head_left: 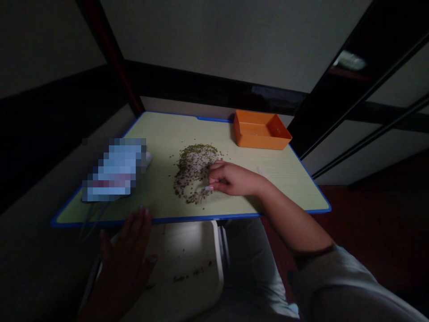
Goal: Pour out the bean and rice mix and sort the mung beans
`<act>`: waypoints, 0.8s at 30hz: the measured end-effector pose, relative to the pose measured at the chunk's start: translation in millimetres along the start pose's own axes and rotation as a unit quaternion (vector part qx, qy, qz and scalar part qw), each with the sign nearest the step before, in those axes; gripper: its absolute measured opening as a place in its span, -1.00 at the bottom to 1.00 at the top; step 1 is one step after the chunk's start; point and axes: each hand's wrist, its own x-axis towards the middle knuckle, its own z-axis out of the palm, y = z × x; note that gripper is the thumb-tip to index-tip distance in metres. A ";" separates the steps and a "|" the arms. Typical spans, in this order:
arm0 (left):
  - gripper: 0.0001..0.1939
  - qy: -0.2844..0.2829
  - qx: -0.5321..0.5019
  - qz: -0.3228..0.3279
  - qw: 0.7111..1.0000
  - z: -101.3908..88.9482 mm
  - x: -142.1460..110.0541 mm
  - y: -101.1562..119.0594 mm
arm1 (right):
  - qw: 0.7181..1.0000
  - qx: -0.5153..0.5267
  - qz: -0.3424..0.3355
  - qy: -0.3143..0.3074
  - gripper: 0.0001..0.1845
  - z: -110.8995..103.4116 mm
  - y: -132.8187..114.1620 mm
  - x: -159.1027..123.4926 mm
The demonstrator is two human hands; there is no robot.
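Observation:
A loose pile of small grains, green, brown and pale, is spread over the middle of a light yellow tabletop with a blue rim. My right hand is at the pile's right edge, thumb and fingers pinched together. Something see-through, perhaps clear plastic, shows faintly under the fingertips; its shape is hard to make out. Below the table's front edge, at the left, my left hand has its fingers outstretched over a white tray, holding nothing. A few dark grains lie in that tray.
An orange open box stands at the table's back right corner. On the left side sits a pixelated pale-blue object, with a cord-like loop hanging near it. Walls and dark trim close in behind the table.

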 end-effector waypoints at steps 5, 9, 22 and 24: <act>-0.30 -0.016 0.002 0.000 1.000 -1.6 -0.4 0.6 | 0.999 -0.018 0.021 -0.019 -0.68 1.1 0.9 -0.2; -0.30 -0.017 0.006 -0.004 1.000 -1.0 -0.7 0.9 | 0.999 -0.034 0.036 -0.021 -0.68 1.9 1.2 -0.6; -0.31 -0.025 0.009 -0.004 1.000 -2.9 -0.3 1.4 | 0.996 -0.060 0.039 -0.059 -0.68 10.4 -5.6 2.5; -0.30 -0.026 0.010 -0.005 1.000 -3.2 -0.7 1.4 | 0.996 -0.057 0.040 -0.062 -0.67 13.7 -8.7 4.0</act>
